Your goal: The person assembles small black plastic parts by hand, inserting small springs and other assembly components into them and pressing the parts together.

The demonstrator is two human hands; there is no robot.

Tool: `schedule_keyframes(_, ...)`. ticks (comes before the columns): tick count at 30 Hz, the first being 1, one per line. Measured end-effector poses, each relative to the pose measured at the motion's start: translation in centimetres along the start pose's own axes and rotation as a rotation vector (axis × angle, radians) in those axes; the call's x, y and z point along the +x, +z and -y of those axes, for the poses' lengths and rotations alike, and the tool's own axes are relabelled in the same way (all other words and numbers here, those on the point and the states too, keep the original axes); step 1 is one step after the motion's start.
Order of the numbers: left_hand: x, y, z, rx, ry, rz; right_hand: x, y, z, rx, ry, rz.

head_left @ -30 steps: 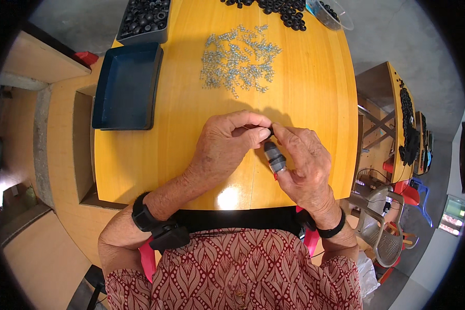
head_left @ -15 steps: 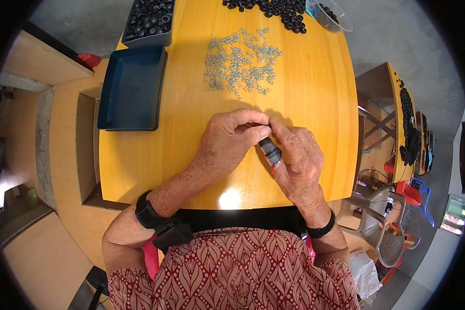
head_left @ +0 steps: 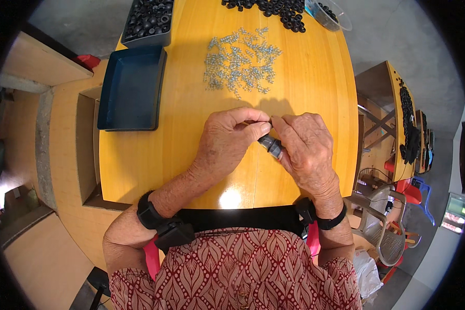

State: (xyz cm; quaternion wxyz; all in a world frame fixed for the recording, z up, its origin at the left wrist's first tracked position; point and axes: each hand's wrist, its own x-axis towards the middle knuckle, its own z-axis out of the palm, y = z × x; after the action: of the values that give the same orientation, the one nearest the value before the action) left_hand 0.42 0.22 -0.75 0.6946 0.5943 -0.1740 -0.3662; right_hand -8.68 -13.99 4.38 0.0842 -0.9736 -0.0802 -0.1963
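Above the near part of the yellow wooden table (head_left: 315,88), my two hands meet fingertip to fingertip. My left hand (head_left: 227,135) is closed in a pinch at the upper end of a short dark grey and black cylinder (head_left: 271,146); a small dark bit shows at its fingertips. My right hand (head_left: 306,145) is closed around the cylinder's right side, its fingers bent toward the left thumb. The cylinder slants down to the right, and its lower end is partly hidden by the right hand. Beyond the hands lie many small silvery metal pieces (head_left: 243,62), spread out loosely.
At the left edge stands a shallow dark blue tray (head_left: 106,98). Behind it is a grey bin (head_left: 149,40) full of black round parts. More black ring-like parts (head_left: 289,18) lie at the far edge, beside a clear bowl (head_left: 341,26). A grey chair (head_left: 380,227) stands at right.
My right hand has shifted slightly right and turned, its fingers lifting a little. The cylinder's lower end has tilted to the right. My left hand stays nearly in place.
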Motion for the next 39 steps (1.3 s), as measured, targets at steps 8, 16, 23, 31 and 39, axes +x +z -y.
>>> schedule_keyframes(8, 0.4, -0.4, -0.2, 0.032, -0.059, 0.053, -0.5, 0.6, 0.0, -0.050, -0.029, -0.009)
schedule_keyframes(16, 0.2, -0.3, -0.5, 0.139, -0.012, 0.029, -0.3, 0.0, 0.4, -0.056, 0.031, -0.032)
schedule_keyframes(23, 0.3, -0.1, 0.0, 0.110, 0.022, 0.009, -0.6, 0.7, -0.4, -0.039, -0.037, 0.006)
schedule_keyframes(31, 0.4, -0.5, -0.7, 0.196, -0.011, 0.096, -0.9, 0.0, -1.0, -0.054, 0.010, -0.014)
schedule_keyframes(39, 0.3, -0.2, -0.8, 0.295, -0.057, 0.087, -0.7, 0.0, -0.1, -0.086, 0.008, -0.013)
